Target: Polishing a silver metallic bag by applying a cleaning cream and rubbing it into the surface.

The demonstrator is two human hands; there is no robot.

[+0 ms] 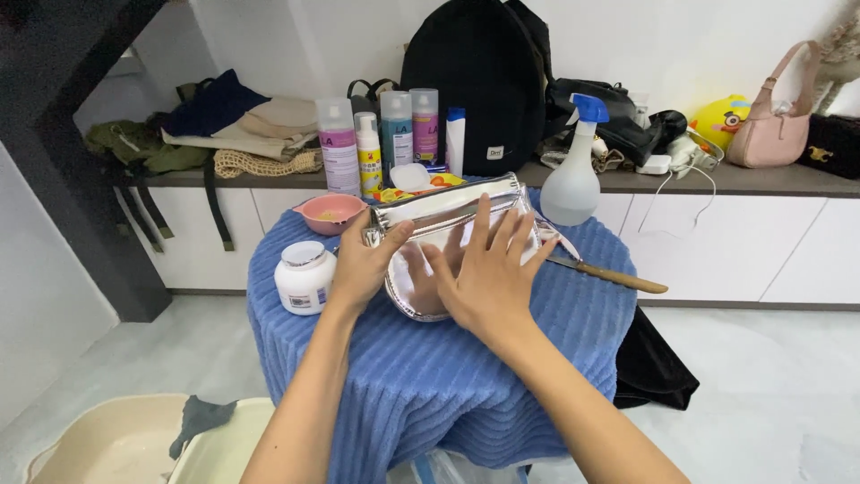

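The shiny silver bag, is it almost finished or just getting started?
Done: the silver bag lies on the blue cloth, with jar and spray bottle standing by. In hand: the left hand holds its edge, the right hand lies flat on it. How much is left, I cannot tell.

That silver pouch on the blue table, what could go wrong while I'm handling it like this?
The knife lies just right of the silver pouch, blade close to your right hand; a sideways move might catch it. The white jar sits beside your left hand near the edge of the blue cloth and could be nudged off.
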